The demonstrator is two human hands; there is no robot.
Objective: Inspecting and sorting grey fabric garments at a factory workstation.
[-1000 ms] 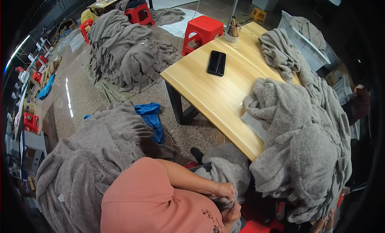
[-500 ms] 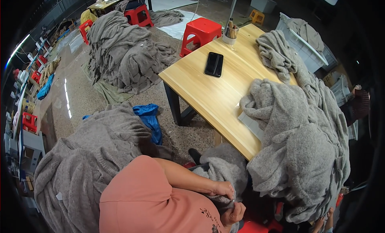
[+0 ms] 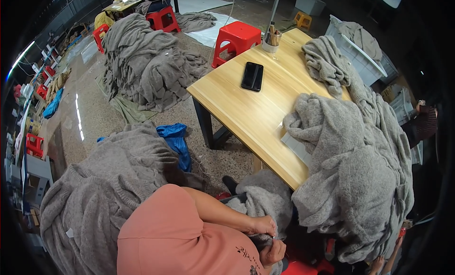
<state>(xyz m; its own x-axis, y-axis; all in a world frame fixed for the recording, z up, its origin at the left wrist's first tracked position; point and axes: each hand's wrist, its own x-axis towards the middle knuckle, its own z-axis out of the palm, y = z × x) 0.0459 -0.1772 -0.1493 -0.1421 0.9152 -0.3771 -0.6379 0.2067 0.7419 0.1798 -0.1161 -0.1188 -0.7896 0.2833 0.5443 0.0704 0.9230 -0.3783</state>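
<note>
A grey knitted garment lies bunched over my lap, below the table's near corner. My left hand pinches an edge of this knit with its fingertips. Just below it, my right hand is closed on the same edge, thumb and fingers pressed together. The two hands almost touch. A tiny pale spot shows between the fingertips, too small to name. Part of the garment is hidden behind my forearm and pink sleeve.
A wooden table carries a black phone, a cup of tools and heaped grey knitwear. More knit piles lie left and far left. A red stool stands behind. Another person's hand shows lower right.
My hands have shifted very slightly left and stay closed on the knit. At the lower right, another person's arm has moved up and away from the other hand.
</note>
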